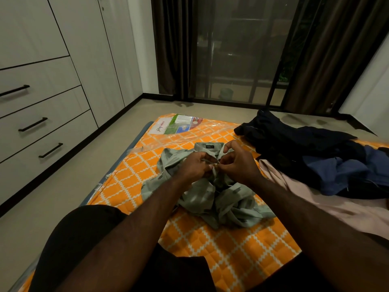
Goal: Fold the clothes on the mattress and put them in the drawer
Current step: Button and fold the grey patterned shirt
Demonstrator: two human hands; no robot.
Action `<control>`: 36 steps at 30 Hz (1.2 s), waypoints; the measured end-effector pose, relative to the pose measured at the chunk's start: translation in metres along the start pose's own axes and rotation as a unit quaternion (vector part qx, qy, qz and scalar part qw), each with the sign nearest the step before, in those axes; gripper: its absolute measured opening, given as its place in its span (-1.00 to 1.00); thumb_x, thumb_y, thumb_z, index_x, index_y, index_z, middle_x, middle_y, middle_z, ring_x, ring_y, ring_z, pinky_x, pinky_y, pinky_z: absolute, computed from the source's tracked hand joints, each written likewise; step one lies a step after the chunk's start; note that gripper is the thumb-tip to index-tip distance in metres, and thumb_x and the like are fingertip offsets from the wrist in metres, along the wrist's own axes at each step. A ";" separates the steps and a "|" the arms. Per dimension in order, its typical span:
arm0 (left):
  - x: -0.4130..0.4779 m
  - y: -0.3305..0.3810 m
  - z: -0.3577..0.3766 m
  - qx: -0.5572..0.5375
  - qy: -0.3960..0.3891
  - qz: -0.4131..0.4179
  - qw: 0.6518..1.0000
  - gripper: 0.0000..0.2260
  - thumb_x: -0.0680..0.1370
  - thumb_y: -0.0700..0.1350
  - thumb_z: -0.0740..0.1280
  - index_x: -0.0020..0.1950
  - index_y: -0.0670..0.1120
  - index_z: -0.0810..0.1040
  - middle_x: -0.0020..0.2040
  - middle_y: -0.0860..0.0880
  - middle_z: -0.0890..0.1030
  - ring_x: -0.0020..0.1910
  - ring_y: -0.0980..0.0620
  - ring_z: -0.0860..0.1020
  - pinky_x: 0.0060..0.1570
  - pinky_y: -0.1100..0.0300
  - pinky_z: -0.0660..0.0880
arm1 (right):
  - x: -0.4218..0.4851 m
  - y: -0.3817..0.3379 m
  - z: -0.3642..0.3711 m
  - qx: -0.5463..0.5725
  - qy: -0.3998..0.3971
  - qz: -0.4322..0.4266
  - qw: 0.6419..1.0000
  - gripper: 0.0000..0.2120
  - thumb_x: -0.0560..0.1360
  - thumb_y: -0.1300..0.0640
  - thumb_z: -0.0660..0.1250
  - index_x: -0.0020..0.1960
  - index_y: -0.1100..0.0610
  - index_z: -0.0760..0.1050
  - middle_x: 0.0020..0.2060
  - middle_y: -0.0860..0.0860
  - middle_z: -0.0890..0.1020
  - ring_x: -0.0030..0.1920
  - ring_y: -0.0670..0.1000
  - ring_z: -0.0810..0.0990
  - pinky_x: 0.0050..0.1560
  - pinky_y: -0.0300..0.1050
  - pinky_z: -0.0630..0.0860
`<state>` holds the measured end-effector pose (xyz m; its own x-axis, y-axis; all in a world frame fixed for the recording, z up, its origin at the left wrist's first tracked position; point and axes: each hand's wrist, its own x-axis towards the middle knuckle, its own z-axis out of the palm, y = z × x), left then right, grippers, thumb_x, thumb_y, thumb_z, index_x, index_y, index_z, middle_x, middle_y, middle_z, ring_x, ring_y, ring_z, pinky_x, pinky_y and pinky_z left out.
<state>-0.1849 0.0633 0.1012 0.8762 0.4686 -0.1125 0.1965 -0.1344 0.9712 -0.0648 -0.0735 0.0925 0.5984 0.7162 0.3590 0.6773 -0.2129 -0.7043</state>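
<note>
Both hands are pinching the front opening just below the collar of the grey-green shirt (229,205), left hand (194,166) touching right hand (239,163), the garment lying crumpled on the middle of the mattress (231,249); soft, light, limp cloth, probably handling best by collar and shoulders.

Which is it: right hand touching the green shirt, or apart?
Touching. Head view shows the right hand pinching the green shirt near its collar.

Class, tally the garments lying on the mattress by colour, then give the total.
Grey-green shirt: 1
Dark navy garment: 1, as far as the heap shows
Blue garment: 1
Pale pink garment: 1
Total: 4
</note>
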 end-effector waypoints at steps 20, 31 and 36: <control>0.016 -0.006 -0.012 0.370 0.002 0.256 0.893 -0.73 0.56 -0.19 0.37 0.25 -0.07 0.65 0.02 -0.11 0.66 -0.01 -0.05 0.57 -0.09 0.10 0.44 | 0.003 -0.001 -0.002 -0.078 -0.015 -0.132 0.988 -0.54 0.43 0.21 0.57 0.13 0.15 0.32 -0.19 0.02 0.68 -0.22 -0.01 0.68 -0.28 0.10 0.62; 0.011 -0.008 0.005 0.346 0.130 0.263 0.891 -0.88 0.56 -0.17 0.35 -0.17 -0.15 0.55 -0.31 -0.08 0.55 -0.35 0.02 0.45 -0.35 0.15 0.31 | 0.004 0.000 0.008 -0.060 0.060 -0.090 0.992 -0.62 0.41 0.32 0.51 -0.01 0.14 0.31 -0.28 -0.02 0.63 -0.28 -0.12 0.64 -0.32 -0.02 0.57; 0.012 -0.006 0.011 0.295 0.150 0.261 0.907 -0.91 0.57 -0.21 0.34 -0.14 -0.16 0.54 -0.28 -0.08 0.54 -0.33 0.06 0.44 -0.36 0.27 0.26 | 0.006 -0.005 0.016 -0.050 0.100 -0.103 0.988 -0.67 0.42 0.31 0.49 -0.06 0.10 0.34 -0.29 -0.04 0.55 -0.30 -0.07 0.59 -0.25 -0.05 0.61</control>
<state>-0.1710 0.0604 0.0918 0.7757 0.4117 0.4783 0.0691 -0.8087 0.5841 -0.0716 -0.0573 0.0881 0.5092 0.6084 0.6088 0.8265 -0.1483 -0.5430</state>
